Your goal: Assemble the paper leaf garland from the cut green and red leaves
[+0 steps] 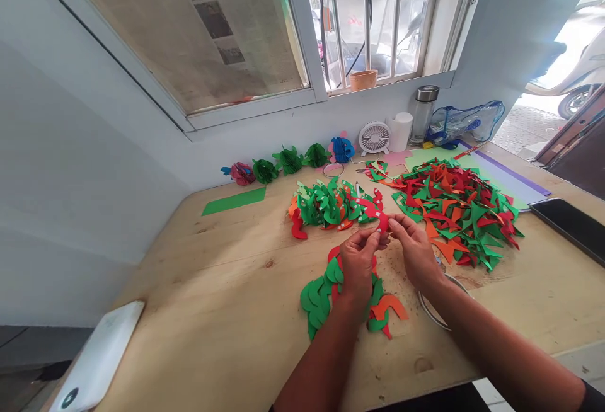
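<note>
A curved red paper cutout (382,222) with small white patches is pinched between my two hands above the table. My left hand (360,257) grips its lower end, thumb and fingers together. On its right side my right hand (412,245) closes on the same piece. Beneath my left wrist lies a pile of green, red and orange curved paper cutouts (316,302). Just beyond my hands is a second heap of green and red paper cutouts (326,201), many with white patches. To the right spreads a large heap of pointed red, green and orange paper scraps (458,210).
Green paper figures (289,160), a white fan (374,138), a paper roll (400,131) and a glass bottle (424,116) line the wall. A phone (571,226) lies at right, a white device (101,358) at left. A tape ring (428,308) sits under my right forearm.
</note>
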Demonstrator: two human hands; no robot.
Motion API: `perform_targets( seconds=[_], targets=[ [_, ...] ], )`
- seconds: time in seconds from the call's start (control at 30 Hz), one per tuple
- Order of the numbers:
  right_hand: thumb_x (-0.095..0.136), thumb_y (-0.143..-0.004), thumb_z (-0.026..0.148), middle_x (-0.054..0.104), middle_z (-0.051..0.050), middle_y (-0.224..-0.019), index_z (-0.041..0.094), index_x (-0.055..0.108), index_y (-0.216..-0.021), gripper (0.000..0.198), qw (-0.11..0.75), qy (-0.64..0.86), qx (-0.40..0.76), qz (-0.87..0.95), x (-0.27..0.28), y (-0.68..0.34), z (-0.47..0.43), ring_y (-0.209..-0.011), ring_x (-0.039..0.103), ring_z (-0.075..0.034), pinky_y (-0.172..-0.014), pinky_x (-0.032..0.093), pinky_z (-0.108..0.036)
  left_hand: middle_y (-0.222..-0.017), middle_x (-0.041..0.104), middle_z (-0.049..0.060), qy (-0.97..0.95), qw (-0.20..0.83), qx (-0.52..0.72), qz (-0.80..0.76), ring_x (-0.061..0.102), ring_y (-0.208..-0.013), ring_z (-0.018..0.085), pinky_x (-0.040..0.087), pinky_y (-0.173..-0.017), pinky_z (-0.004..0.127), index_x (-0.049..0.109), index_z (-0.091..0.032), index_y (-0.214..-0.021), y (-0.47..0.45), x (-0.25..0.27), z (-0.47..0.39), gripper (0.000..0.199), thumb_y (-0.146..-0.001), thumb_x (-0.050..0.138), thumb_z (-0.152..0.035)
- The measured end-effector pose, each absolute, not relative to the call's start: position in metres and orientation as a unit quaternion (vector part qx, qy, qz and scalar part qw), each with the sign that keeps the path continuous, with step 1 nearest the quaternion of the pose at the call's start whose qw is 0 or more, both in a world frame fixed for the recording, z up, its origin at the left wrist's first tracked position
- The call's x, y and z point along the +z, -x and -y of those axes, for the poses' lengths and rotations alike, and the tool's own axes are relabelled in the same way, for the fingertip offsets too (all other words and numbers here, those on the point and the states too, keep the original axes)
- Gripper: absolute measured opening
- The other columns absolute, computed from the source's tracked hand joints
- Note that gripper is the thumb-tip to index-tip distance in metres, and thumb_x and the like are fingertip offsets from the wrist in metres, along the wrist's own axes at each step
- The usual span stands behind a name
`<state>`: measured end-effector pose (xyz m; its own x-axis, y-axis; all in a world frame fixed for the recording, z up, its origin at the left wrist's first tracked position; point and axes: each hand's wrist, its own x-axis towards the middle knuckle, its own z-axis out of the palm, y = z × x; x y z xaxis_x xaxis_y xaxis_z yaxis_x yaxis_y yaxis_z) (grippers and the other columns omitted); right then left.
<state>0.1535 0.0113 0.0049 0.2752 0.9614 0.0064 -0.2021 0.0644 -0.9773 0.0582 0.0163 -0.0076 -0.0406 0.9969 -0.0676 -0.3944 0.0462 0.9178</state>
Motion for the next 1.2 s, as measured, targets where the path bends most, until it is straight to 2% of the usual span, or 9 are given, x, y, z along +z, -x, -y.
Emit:
perform_targets(
  seconds=[0.17, 0.6, 0.87, 1.2],
  targets=[
    [0.066, -0.073, 0.042, 0.053, 0.002, -0.065, 0.019, 0.059, -0.070, 0.024, 0.620, 0.482, 0.492, 0.375, 0.0094, -0.1554, -0.0096, -0.062, 0.046, -0.012, -0.060, 0.040, -0.025, -0.063, 0.069, 0.005, -0.364, 0.604, 0.581, -0.406, 0.063, -0.055, 0.014, 0.055, -0.060, 0.029, 0.071, -0.013, -0.074, -0.0589, -0.0102, -0.0162, 0.023, -0.067, 0.071, -0.034],
    [0.065, -0.073, 0.043, 0.056, 0.001, -0.068, 0.019, 0.060, -0.074, 0.025, 0.612, 0.493, 0.473, 0.398, 0.0068, -0.1524, -0.0071, -0.064, 0.049, -0.013, -0.060, 0.041, -0.026, -0.057, 0.063, 0.002, -0.366, 0.586, 0.586, -0.422, 0.058, -0.051, 0.011, 0.051, -0.056, 0.024, 0.065, -0.012, -0.068, -0.0592, -0.0076, -0.0155, 0.026, -0.069, 0.070, -0.038],
    [0.062, -0.074, 0.046, 0.055, 0.000, -0.065, 0.020, 0.058, -0.076, 0.027, 0.600, 0.513, 0.450, 0.418, 0.0044, -0.1536, -0.0078, -0.060, 0.048, -0.013, -0.057, 0.042, -0.027, -0.060, 0.063, 0.003, -0.368, 0.615, 0.567, -0.407, 0.060, -0.054, 0.013, 0.050, -0.055, 0.026, 0.062, -0.014, -0.076, -0.0596, -0.0128, -0.0169, 0.035, -0.073, 0.063, -0.048],
    [0.063, -0.075, 0.043, 0.058, 0.000, -0.070, 0.019, 0.061, -0.077, 0.024, 0.600, 0.518, 0.426, 0.436, 0.0021, -0.1547, -0.0076, -0.065, 0.051, -0.013, -0.063, 0.043, -0.028, -0.057, 0.061, 0.001, -0.424, 0.567, 0.570, -0.417, 0.055, -0.054, 0.010, 0.047, -0.058, 0.023, 0.060, -0.015, -0.065, -0.0567, -0.0063, -0.0152, 0.028, -0.074, 0.065, -0.040]
  ],
)
